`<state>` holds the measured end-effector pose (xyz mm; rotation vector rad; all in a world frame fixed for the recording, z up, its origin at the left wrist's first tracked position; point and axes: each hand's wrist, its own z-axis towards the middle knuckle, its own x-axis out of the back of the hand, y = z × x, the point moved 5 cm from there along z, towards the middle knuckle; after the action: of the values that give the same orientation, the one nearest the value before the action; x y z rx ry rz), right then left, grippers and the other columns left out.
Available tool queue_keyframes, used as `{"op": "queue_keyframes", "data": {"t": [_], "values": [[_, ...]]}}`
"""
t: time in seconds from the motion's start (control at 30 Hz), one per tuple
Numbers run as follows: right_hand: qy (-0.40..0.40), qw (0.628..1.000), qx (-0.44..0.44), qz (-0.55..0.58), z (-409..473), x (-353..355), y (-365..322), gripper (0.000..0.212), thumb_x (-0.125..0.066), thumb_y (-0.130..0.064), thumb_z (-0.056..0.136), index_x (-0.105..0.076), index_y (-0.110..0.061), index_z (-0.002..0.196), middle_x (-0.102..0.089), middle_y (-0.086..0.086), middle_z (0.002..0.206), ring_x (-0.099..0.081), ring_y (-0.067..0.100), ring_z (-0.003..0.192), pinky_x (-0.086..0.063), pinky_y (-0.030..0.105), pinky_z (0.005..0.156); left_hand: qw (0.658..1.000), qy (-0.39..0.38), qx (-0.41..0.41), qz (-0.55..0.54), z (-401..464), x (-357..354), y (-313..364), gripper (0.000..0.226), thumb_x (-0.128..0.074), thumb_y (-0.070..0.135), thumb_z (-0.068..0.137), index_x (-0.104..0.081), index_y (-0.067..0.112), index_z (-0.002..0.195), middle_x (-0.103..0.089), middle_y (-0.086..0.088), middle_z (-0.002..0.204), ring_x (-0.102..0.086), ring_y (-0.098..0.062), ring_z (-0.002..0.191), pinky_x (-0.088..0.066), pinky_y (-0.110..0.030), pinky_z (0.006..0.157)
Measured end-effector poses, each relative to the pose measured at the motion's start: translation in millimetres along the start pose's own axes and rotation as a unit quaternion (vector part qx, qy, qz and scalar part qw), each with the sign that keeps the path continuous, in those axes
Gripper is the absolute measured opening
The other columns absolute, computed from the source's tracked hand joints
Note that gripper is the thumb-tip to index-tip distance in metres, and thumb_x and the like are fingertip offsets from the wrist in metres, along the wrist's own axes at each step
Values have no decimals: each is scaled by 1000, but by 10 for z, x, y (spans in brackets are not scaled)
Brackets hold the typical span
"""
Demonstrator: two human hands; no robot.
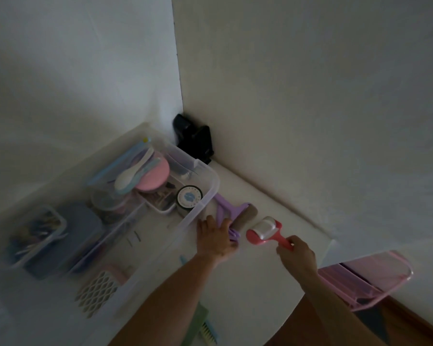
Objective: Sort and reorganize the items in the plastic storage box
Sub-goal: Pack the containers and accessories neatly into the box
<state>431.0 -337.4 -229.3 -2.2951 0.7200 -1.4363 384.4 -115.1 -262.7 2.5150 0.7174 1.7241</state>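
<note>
**Two lint rollers out on the counter, one under each hand**

The clear plastic storage box takes the left half of the view, its long axis running from 7 o'clock to 1 o'clock on the white counter. Inside it, from left: a small tray of dark oddments, a grey-blue flat item, a white lattice-patterned piece near the front, spoons lying over a pink round case, and a round tin with a pale label at the far right corner.

Just outside the box's right wall lies the purple lint roller, handle pointing toward 11 o'clock. The left hand rests on its near end, fingers loosely bent over the purple plastic; blur hides whether they truly grip it. At 3 o'clock from that, the red lint roller has its handle running toward 4 o'clock, pinched by the right hand.

Both rollers sit at 3 o'clock from the box; the left hand is nearer its wall, so a return there would likely be a short move toward 9 o'clock.

A black object stands in the wall corner, and a pink lid sits at the far right.
</note>
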Motion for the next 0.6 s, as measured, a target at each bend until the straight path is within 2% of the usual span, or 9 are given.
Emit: {"op": "queue_keyframes", "data": {"t": [0.07,0.1,0.17,0.23,0.3,0.37,0.43,0.5,0.6], "values": [[-17,1000,15,7,-42,-22,-71,4,-60,-22,92,-62,-21,95,-67,0,81,-64,14,72,-46,23,61,999,-30,-13,32,-75,-27,-6,102,-69,73,66,-20,38,148,-27,-26,149,-27,-38,141,-20,-53,118],[-28,999,21,10,-69,-37,-102,4,-60,-23,92,-63,-22,95,-67,0,81,-64,14,73,-45,23,62,999,-24,-18,45,-120,-41,-14,105,-72,71,65,-17,39,149,-28,-26,148,-31,-38,138,-24,-52,116],[-48,998,32,18,-133,-77,-172,5,-60,-24,93,-64,-21,94,-67,1,80,-62,13,71,-42,22,60,998,11,-27,56,-189,-86,-40,94,-75,53,74,-18,40,147,-40,-20,138,-45,-34,123,-36,-46,108],[-57,997,43,22,-190,-94,-221,6,-60,-25,94,-64,-20,93,-65,1,78,-61,12,69,-42,22,60,998,38,-36,32,-251,-102,-62,78,-72,38,78,-27,38,142,-46,-15,131,-48,-30,115,-44,-40,99],[-60,996,52,33,-259,-84,-251,3,-63,-25,92,-65,-23,94,-67,0,80,-62,14,70,-48,25,63,997,57,-47,7,-320,-49,-63,70,-71,37,77,-34,35,137,-47,-13,126,-48,-28,112,-47,-37,93],[-63,995,61,53,-327,-23,-286,10,-68,-21,87,-66,-27,94,-69,-2,82,-63,15,69,-52,29,66,994,77,-72,-9,-426,64,-18,70,-68,43,77,-35,31,137,-50,-13,118,-49,-27,105,-48,-35,89],[-59,992,78,82,-422,98,-369,19,-73,-13,81,-68,-26,94,-66,-5,76,-58,13,63,-47,27,61,988,100,-108,-47,-617,237,57,69,-63,47,75,-34,29,135,-53,-11,111,-52,-28,99,-50,-36,86],[-57,985,116,110,-536,276,-511,24,-76,-5,77,-68,-20,94,-55,-6,65,-48,11,57,-38,25,58,974,127,-149,-114,-902,484,128,62,-58,45,71,-38,31,128,-53,-5,106,-52,-25,95,-52,-36,80],[-94,973,176,116,-765,576,-815,38,-77,1,75,-65,-24,102,-53,2,70,-46,12,59,-40,25,57,939,149,-222,-215,-1427,938,181,59,-62,40,74,-42,38,129,-49,6,114,-48,-14,100,-52,-28,80]]}}
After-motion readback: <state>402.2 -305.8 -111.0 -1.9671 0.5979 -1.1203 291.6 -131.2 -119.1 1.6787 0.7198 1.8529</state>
